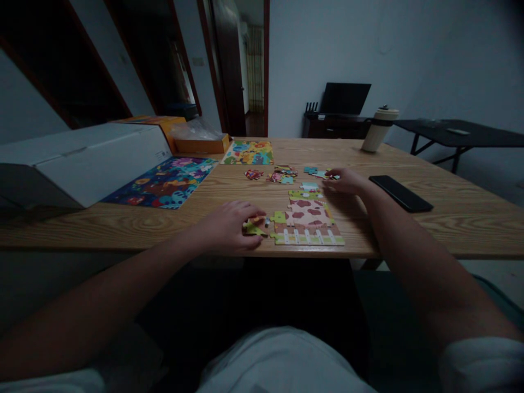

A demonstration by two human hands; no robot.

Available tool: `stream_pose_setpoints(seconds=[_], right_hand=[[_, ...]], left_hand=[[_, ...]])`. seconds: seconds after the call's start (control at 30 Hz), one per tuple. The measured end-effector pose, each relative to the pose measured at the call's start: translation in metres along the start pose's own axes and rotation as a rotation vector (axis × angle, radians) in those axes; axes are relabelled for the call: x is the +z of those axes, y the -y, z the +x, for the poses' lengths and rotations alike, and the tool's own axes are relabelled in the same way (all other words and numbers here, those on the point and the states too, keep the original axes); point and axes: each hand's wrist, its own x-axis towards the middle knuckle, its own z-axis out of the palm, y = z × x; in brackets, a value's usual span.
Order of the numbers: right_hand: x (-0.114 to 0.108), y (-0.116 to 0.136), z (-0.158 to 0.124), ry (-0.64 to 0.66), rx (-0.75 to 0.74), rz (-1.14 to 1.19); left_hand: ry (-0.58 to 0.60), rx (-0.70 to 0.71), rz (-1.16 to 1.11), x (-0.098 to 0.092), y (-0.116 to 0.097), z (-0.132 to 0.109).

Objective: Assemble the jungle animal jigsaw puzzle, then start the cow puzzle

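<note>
A partly joined jigsaw puzzle (310, 214) lies near the table's front edge, showing a brown-spotted pink body above a white fence. Just left of it, my left hand (234, 226) has its thumb and fingers closed around a green and brown puzzle piece (256, 227) on the tabletop. My right hand (346, 181) is beyond the puzzle's upper right, fingers bent down on a puzzle piece (332, 174); its fingertips are partly hidden. A pale blue piece (309, 186) sits above the joined part. Loose pieces (282, 176) lie farther back, with a small red group (254, 174) beside them.
On the wooden table (196, 215), a large white box (94, 158) stands at left beside a dark blue picture sheet (164, 183). Behind are an orange box (202, 143) and a yellow picture (248, 153). A black phone (400, 193) and a cream tumbler (379, 130) are at right.
</note>
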Motion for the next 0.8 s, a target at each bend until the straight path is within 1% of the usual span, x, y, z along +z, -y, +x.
stream_pose_setpoints(seconds=[0.1,0.17,0.27,0.37,0.47,0.57,0.63,0.73,0.77,0.8], right_hand=[[-0.002,0.001,-0.001,0.024,0.018,0.01],[-0.002,0.001,-0.002,0.03,0.024,0.018],[-0.001,-0.001,0.0,0.013,0.011,0.016],[0.003,-0.004,0.003,-0.017,-0.016,0.016],[0.003,-0.006,0.004,-0.029,-0.013,0.025],[-0.003,-0.009,0.005,-0.038,0.032,0.115],[-0.009,-0.014,0.007,-0.117,0.056,0.195],[-0.016,-0.024,0.013,-0.317,0.043,0.25],[-0.017,-0.028,0.015,-0.358,0.038,0.254],[-0.019,-0.032,0.019,-0.361,0.042,0.243]], left_hand=[[-0.025,-0.034,-0.022,0.001,0.004,0.007],[-0.036,-0.028,-0.016,0.002,0.006,0.01],[-0.059,-0.009,0.013,0.003,0.007,0.014],[-0.067,-0.025,0.024,0.001,0.012,0.018],[-0.056,-0.06,0.037,-0.004,0.023,0.027],[-0.071,-0.078,0.06,-0.011,0.04,0.049],[-0.08,-0.07,0.066,-0.013,0.051,0.069],[-0.096,-0.117,0.051,-0.011,0.065,0.099],[-0.092,-0.135,0.044,-0.009,0.068,0.107],[-0.087,-0.145,0.038,-0.006,0.07,0.114]])
